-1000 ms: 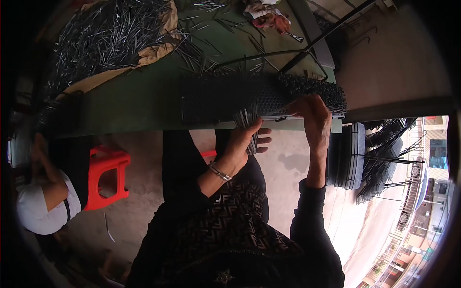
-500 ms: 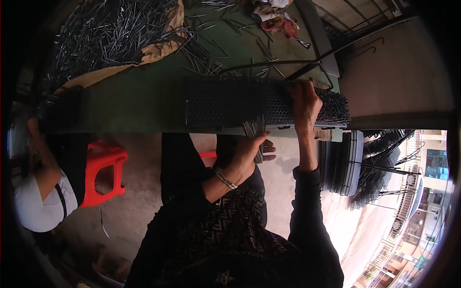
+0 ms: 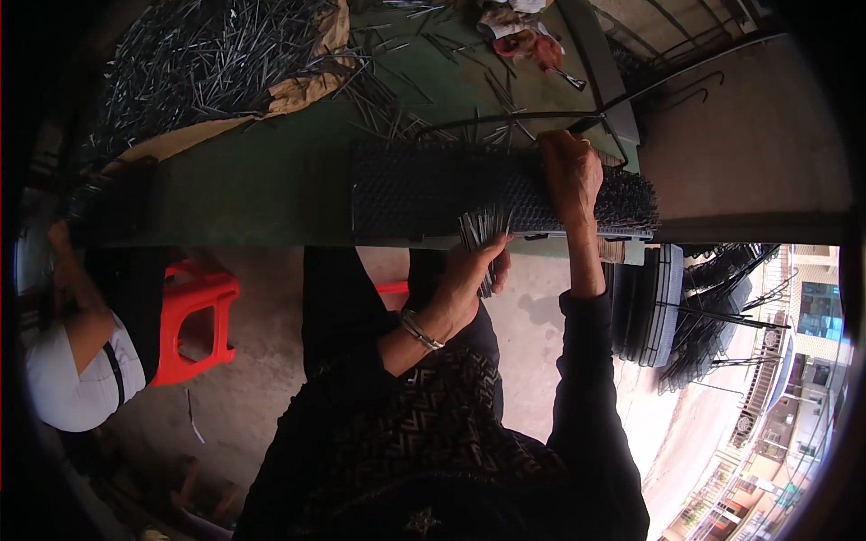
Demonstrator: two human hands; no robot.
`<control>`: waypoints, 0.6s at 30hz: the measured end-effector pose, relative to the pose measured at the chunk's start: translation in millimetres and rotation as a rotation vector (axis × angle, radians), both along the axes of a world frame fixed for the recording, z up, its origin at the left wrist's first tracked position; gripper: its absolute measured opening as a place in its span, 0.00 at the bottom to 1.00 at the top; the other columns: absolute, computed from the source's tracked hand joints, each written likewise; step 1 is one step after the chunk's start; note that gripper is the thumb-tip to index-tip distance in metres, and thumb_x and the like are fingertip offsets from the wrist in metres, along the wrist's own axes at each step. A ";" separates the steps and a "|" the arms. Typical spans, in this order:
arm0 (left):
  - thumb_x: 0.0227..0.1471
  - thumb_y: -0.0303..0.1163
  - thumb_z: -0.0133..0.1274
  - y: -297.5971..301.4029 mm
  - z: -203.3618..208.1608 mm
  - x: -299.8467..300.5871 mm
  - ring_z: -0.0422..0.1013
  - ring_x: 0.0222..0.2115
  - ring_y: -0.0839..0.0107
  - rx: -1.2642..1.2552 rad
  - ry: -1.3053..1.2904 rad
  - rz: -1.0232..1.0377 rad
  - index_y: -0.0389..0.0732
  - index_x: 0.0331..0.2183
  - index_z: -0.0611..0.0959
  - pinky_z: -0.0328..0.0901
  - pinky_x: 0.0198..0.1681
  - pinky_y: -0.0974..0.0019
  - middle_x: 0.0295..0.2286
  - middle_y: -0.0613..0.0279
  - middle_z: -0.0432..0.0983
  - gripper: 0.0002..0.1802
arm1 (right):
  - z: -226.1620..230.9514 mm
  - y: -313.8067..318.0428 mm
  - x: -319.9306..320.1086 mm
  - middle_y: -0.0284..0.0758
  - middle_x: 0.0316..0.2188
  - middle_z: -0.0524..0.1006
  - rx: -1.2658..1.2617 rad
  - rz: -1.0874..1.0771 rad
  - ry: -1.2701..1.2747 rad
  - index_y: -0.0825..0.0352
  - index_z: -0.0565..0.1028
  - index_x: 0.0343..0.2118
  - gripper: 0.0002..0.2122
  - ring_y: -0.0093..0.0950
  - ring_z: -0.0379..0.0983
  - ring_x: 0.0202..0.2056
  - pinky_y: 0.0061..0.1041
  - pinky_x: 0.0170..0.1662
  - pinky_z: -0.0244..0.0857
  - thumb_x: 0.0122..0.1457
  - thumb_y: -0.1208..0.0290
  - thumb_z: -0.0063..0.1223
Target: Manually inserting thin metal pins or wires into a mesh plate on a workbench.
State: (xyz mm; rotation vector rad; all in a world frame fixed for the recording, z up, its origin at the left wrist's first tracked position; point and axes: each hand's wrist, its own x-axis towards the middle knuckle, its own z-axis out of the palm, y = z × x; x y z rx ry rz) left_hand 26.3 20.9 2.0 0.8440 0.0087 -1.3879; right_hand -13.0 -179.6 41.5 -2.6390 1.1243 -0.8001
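Note:
A bundle of thin dark metal rods point(image 3: 483, 225) is gripped in my left hand point(image 3: 467, 279), its tips fanned out above the thumb. The hand is at the table's near edge, just in front of a long black block full of small holes point(image 3: 419, 198). Over the right part of that block is my right hand point(image 3: 575, 180), fingers bent down and pressed together. Whatever those fingers hold is hidden or too small to name. Right of that hand, many rod ends point(image 3: 631, 200) stick up densely from the block.
Loose rods lie heaped on torn brown paper point(image 3: 311, 90) at the far left of the green table point(image 3: 225, 203). A bent black bar point(image 3: 532, 115) crosses behind the block, near a crumpled cloth point(image 3: 523, 45). At left, another person point(image 3: 77, 370) sits by a red stool point(image 3: 203, 288). Black racks point(image 3: 649, 307) stand at right.
The rods in my left hand have spread more and shifted slightly right, and its fingers have curled in. My right hand has moved slightly up and left along the block.

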 end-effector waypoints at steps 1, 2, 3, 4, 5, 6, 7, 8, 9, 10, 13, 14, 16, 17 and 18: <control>0.59 0.37 0.52 -1.1 1.1 1.1 0.64 0.18 0.77 0.000 0.000 0.018 0.33 0.39 0.79 0.57 0.19 0.72 0.20 0.65 0.70 0.15 | 0.1 -1.6 1.7 0.39 0.30 0.78 0.004 0.015 0.001 0.58 0.81 0.35 0.08 0.39 0.76 0.36 0.35 0.38 0.67 0.56 0.63 0.54; 0.59 0.36 0.52 -1.5 1.9 1.8 0.64 0.17 0.77 0.001 -0.001 0.037 0.33 0.39 0.78 0.57 0.19 0.72 0.20 0.65 0.70 0.15 | -3.5 -3.2 2.3 0.39 0.30 0.78 0.004 0.015 0.000 0.58 0.81 0.35 0.08 0.39 0.76 0.36 0.35 0.38 0.67 0.56 0.63 0.54; 0.59 0.36 0.52 -0.8 2.5 2.2 0.64 0.17 0.77 0.001 -0.002 0.036 0.33 0.39 0.78 0.57 0.19 0.72 0.20 0.65 0.70 0.15 | -11.5 -5.2 2.2 0.39 0.32 0.78 0.000 0.016 0.064 0.58 0.81 0.35 0.09 0.39 0.76 0.36 0.35 0.39 0.68 0.57 0.62 0.53; 0.59 0.36 0.52 -0.2 2.7 3.0 0.64 0.17 0.77 -0.005 -0.011 0.046 0.32 0.39 0.78 0.56 0.19 0.72 0.19 0.65 0.70 0.15 | -15.9 -4.3 3.4 0.38 0.34 0.77 -0.004 0.017 0.126 0.57 0.81 0.35 0.09 0.40 0.76 0.37 0.36 0.39 0.68 0.57 0.61 0.53; 0.59 0.36 0.52 0.4 3.2 3.4 0.64 0.17 0.77 -0.011 -0.020 0.056 0.32 0.39 0.78 0.56 0.18 0.72 0.19 0.65 0.70 0.15 | -18.7 -4.1 2.9 0.38 0.35 0.77 -0.009 0.018 0.189 0.57 0.81 0.35 0.10 0.40 0.76 0.37 0.36 0.40 0.68 0.57 0.59 0.52; 0.59 0.36 0.52 0.5 4.1 3.3 0.64 0.17 0.77 -0.012 -0.021 0.054 0.32 0.39 0.78 0.56 0.18 0.72 0.19 0.65 0.70 0.15 | -20.5 -3.0 -0.7 0.39 0.39 0.76 -0.006 -0.013 0.184 0.56 0.81 0.35 0.10 0.42 0.75 0.38 0.38 0.40 0.68 0.57 0.60 0.52; 0.59 0.36 0.52 0.9 5.2 3.9 0.64 0.17 0.76 -0.006 -0.027 0.053 0.32 0.39 0.78 0.56 0.18 0.72 0.19 0.65 0.70 0.15 | -20.5 0.2 -1.3 0.39 0.39 0.76 -0.006 -0.010 0.181 0.56 0.81 0.35 0.10 0.42 0.75 0.38 0.38 0.40 0.68 0.57 0.60 0.52; 0.59 0.36 0.52 1.1 5.9 4.3 0.64 0.17 0.76 0.000 -0.031 0.050 0.32 0.39 0.78 0.56 0.18 0.72 0.18 0.65 0.69 0.16 | -20.3 2.8 -2.6 0.39 0.36 0.76 -0.050 -0.016 0.149 0.57 0.81 0.37 0.10 0.39 0.75 0.36 0.35 0.39 0.69 0.58 0.61 0.53; 0.59 0.36 0.52 1.4 5.8 4.8 0.64 0.17 0.76 0.000 -0.034 0.049 0.32 0.39 0.78 0.56 0.18 0.72 0.18 0.65 0.69 0.16 | -20.1 5.6 -5.0 0.39 0.33 0.77 -0.095 -0.024 0.117 0.59 0.81 0.39 0.10 0.36 0.76 0.34 0.33 0.37 0.69 0.58 0.61 0.53; 0.59 0.36 0.52 2.4 6.0 6.1 0.64 0.17 0.76 -0.006 -0.041 0.047 0.31 0.39 0.78 0.56 0.18 0.72 0.18 0.65 0.69 0.16 | -16.0 9.6 -7.9 0.39 0.33 0.77 -0.095 -0.023 0.114 0.59 0.81 0.39 0.10 0.36 0.76 0.34 0.33 0.37 0.69 0.58 0.61 0.53; 0.59 0.37 0.53 4.8 8.6 10.9 0.65 0.18 0.76 -0.006 -0.045 0.040 0.32 0.40 0.79 0.56 0.18 0.72 0.18 0.64 0.70 0.16 | 8.2 28.0 -18.8 0.37 0.26 0.76 0.298 0.150 -0.002 0.66 0.79 0.42 0.14 0.26 0.74 0.29 0.27 0.34 0.68 0.60 0.63 0.56; 0.58 0.36 0.53 5.5 8.9 11.3 0.65 0.18 0.76 0.004 -0.038 0.029 0.33 0.40 0.79 0.56 0.18 0.73 0.19 0.64 0.71 0.15 | 15.3 37.8 -24.2 0.35 0.25 0.76 0.605 0.229 -0.068 0.69 0.79 0.39 0.12 0.25 0.74 0.27 0.26 0.32 0.67 0.60 0.64 0.55; 0.58 0.37 0.53 5.0 12.6 9.5 0.67 0.19 0.77 0.013 -0.073 0.008 0.35 0.40 0.79 0.56 0.18 0.74 0.22 0.63 0.73 0.15 | 20.6 52.3 -30.0 0.29 0.24 0.75 1.004 0.359 -0.174 0.74 0.77 0.34 0.10 0.15 0.68 0.26 0.18 0.28 0.63 0.60 0.69 0.55; 0.58 0.37 0.53 5.1 15.4 8.7 0.69 0.20 0.77 0.022 -0.107 -0.007 0.37 0.41 0.80 0.56 0.18 0.75 0.24 0.63 0.76 0.14 | 18.8 53.8 -33.7 0.29 0.24 0.75 1.003 0.356 -0.175 0.74 0.77 0.34 0.10 0.15 0.68 0.26 0.18 0.28 0.63 0.60 0.69 0.55; 0.58 0.37 0.53 5.9 18.3 9.3 0.69 0.20 0.77 0.020 -0.106 -0.010 0.37 0.41 0.80 0.56 0.18 0.75 0.24 0.63 0.76 0.14 | 15.1 54.1 -37.6 0.29 0.24 0.75 0.987 0.459 -0.237 0.73 0.77 0.33 0.09 0.16 0.69 0.26 0.18 0.29 0.64 0.60 0.70 0.55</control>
